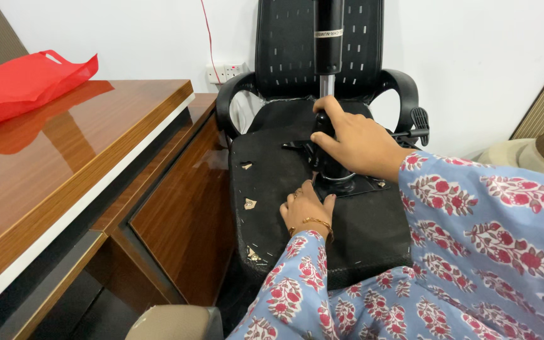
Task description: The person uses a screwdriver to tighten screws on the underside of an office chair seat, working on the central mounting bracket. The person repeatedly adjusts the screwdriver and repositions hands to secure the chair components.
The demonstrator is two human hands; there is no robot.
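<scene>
1. Nearest the camera, both arms come in from the lower right in blue sleeves (473, 252) printed with red flowers; a rounded beige edge (177, 321) sits at the bottom of the view, too cropped to identify.
2. The left hand (306, 211), with a gold bangle (313, 221) at the wrist, lies flat with fingers spread on the chair's underside, just beside the metal mounting plate (366, 186); it grips nothing.
3. The right hand (354, 141) is wrapped around the black mechanism (322, 154) at the foot of the gas cylinder, fingers closed on it.
4. The office chair (297, 189) is turned over, its seat bottom facing up: black fabric stapled around the edge, torn in a few small spots where pale material shows.
5. The gas cylinder (328, 38) stands upright from the plate, black above, bare silver metal just over the hand.
6. A black lever (413, 129) juts out to the right of the mechanism.
7. Beyond it are the curved black armrests (228, 101) and the perforated black backrest (284, 44).
8. To the left, a glossy wooden bench (64, 157) with a pale edge strip stands close beside the chair; a red bag (20, 85) lies on its far corner.
9. Behind is a white wall (473, 56) with a socket plate (225, 72) and a thin red cable (208, 31) running down to it.
</scene>
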